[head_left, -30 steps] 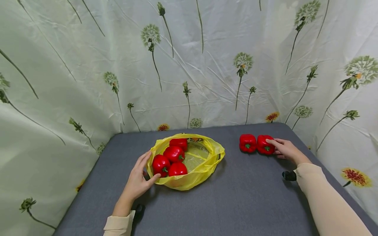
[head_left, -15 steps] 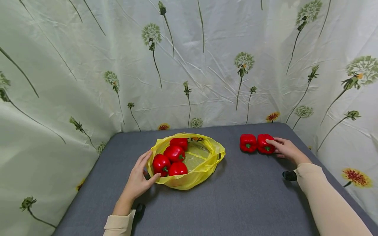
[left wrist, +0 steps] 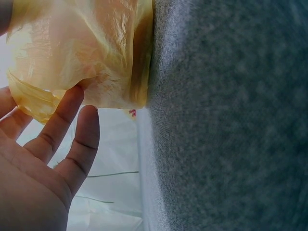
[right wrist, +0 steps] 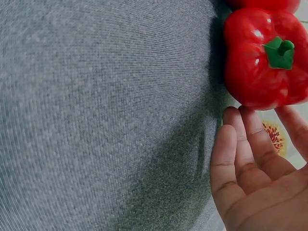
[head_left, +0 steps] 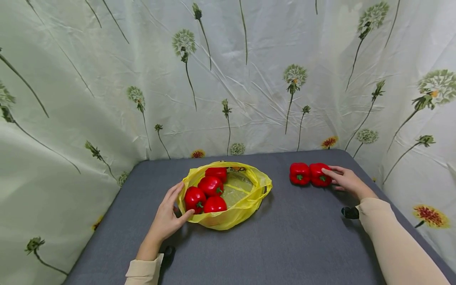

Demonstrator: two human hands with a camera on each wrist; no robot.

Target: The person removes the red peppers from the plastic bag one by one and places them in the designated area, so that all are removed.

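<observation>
Red pepper (head_left: 316, 172) at the fingertips of my right hand (head_left: 348, 184), yellow bag (head_left: 231, 221) against my left hand (head_left: 165, 215).

My right hand is well opened, fingers nearly straight, touching the side of the pepper without closing round it; the pepper rests on the grey tabletop (head_left: 278, 245), its green stem (right wrist: 280, 53) turned toward me. Just past it from that hand, a second red pepper (head_left: 297, 170) stands to its left, touching it. My left hand is spread wide and grasps nothing: fingers against the left side of the bag, thumb at the near rim. Four more red peppers (head_left: 209, 184) cluster inside the bag, just to the right of that hand. A flowered cloth (head_left: 256, 118) hangs beyond both my hands.
</observation>
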